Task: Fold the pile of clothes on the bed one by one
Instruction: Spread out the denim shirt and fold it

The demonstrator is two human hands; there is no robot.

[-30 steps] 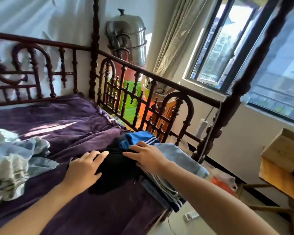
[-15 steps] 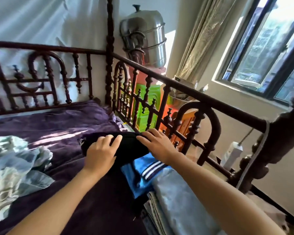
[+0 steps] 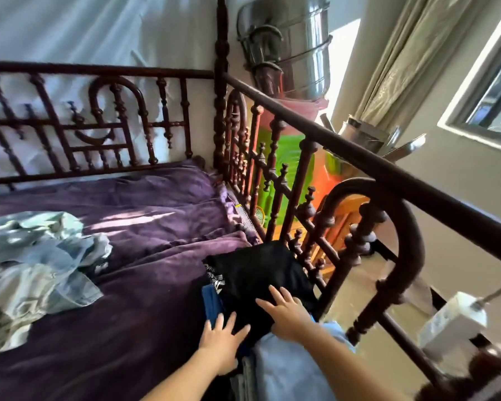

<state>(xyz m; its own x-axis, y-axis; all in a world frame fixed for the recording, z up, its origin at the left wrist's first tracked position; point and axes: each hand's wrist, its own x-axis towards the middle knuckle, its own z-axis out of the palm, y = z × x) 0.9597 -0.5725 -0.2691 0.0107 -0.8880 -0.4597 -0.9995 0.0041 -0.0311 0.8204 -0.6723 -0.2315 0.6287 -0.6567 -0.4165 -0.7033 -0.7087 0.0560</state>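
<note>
Bed [image 3: 156, 285] w/ purple blanket fills the room's corner, carved wood rail [image 3: 301, 120] on the rt, window [image 3: 498, 91] beyond. Unfolded pile [image 3: 35, 270] lies far left. Left hand [image 3: 220, 345] & right hand [image 3: 287, 316] lie flat, fingers spread, on the folded black garment [image 3: 258, 270]. It sits by the rail, white lettering showing.

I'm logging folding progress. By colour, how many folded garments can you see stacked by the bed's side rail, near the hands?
Black garment: 1
Dark blue garment: 1
Light blue garment: 1
Total: 3 that can be told apart; the grey layers at the stack's edge are too hidden to count.
</note>
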